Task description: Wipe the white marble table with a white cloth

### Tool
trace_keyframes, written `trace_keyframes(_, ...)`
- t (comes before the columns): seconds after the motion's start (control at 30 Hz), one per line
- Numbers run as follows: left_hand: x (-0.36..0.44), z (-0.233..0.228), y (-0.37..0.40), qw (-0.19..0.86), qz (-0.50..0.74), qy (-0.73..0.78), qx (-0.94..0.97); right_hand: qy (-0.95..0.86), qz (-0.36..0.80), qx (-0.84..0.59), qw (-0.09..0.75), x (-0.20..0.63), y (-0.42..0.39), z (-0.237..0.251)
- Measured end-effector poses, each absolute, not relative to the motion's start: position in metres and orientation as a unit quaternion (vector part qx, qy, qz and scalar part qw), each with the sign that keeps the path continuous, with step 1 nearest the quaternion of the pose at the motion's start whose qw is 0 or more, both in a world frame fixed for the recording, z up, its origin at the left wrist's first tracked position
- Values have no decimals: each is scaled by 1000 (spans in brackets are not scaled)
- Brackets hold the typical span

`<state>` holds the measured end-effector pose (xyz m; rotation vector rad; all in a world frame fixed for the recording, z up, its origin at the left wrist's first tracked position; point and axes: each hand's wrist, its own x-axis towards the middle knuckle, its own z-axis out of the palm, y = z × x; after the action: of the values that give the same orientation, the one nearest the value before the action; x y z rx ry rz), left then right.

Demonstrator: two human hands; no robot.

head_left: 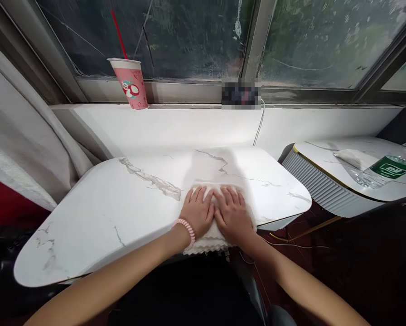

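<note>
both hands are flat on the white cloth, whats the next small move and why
Probably slide both hands outward to smooth it: the left hand and right hand press side by side on the cloth's middle, and its wavy near edge overhangs the table.

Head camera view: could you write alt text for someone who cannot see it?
Two bare hands, the left hand and the right hand, press flat side by side on a folded white cloth at the near edge of a white marble table. A pink cup with a red straw stands on the windowsill behind, and a plastic bottle lies on a second table to the right.
</note>
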<state>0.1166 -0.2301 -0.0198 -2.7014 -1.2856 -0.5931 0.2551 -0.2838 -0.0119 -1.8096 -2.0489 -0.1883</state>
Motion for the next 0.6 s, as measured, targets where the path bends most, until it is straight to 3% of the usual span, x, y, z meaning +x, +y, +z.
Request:
trace_keyframes(0.23, 80, -20, -208, 55, -181, -458, -869, -783, -13, -587, 206, 235, -239, -4)
trace_keyframes(0.6, 97, -5, -77, -5, -158, -521, -839, -774, 53, -577, 257, 248, -96, -5)
